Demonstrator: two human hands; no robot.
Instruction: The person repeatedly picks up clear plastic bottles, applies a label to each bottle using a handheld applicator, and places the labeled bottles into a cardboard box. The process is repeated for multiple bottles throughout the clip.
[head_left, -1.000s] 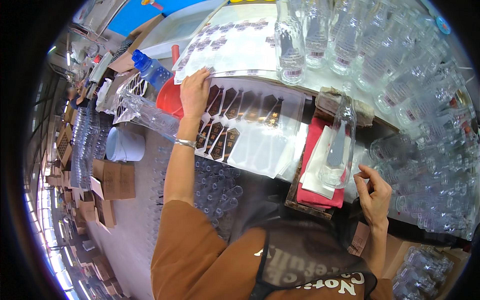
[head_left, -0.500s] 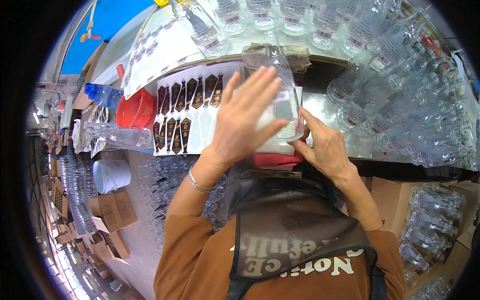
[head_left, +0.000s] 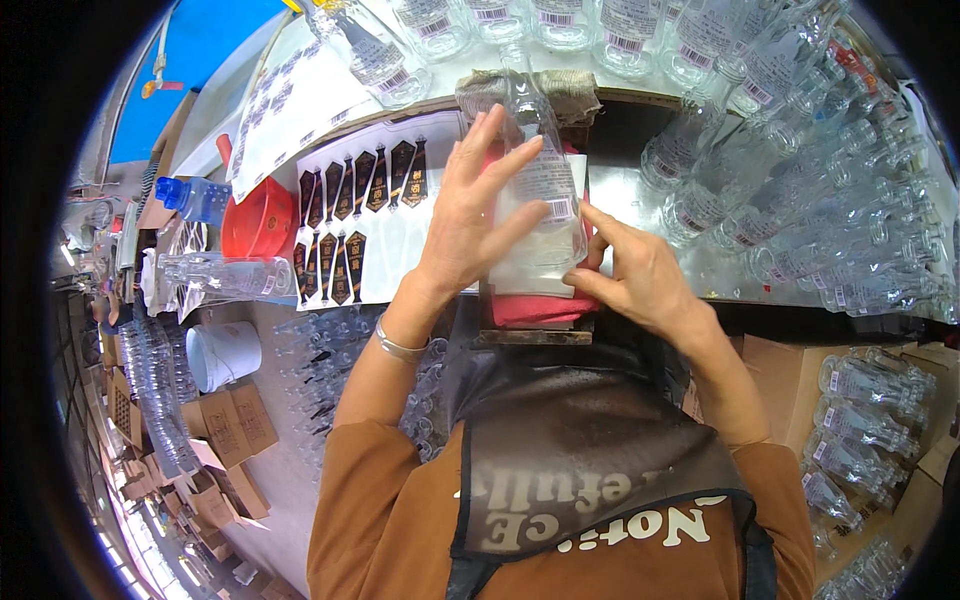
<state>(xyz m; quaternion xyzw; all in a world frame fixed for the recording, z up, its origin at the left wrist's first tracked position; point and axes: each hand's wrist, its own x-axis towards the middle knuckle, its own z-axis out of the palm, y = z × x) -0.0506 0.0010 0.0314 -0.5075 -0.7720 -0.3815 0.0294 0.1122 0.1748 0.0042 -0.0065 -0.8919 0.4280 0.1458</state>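
Observation:
A clear glass bottle [head_left: 545, 185] lies on its back in front of me, neck pointing away and a printed label with a barcode facing up. It rests on a cloth-padded stand: grey cloth [head_left: 480, 90] is under the neck, red cloth [head_left: 530, 312] under the base. My left hand [head_left: 465, 215] is open, fingers spread over the bottle's left side; whether they touch the glass is unclear. With thumb and forefinger, my right hand [head_left: 640, 275] grips the right edge of the base. Left of the stand lies a white sheet of dark tie-shaped stickers [head_left: 375, 180].
Many upright labelled bottles [head_left: 625, 40] line the far side, and more bottles [head_left: 800, 250] crowd the right. A red bowl [head_left: 262, 225], a blue-capped bottle [head_left: 195, 197] and a lying glass bottle [head_left: 215, 273] are at left. Below stand a white bucket [head_left: 225, 355] and cartons [head_left: 230, 420].
The bottle has turned a little, so its label shows more plainly. My left hand's fingers have spread wider apart. My right hand stays at the base. The whole view has shifted slightly.

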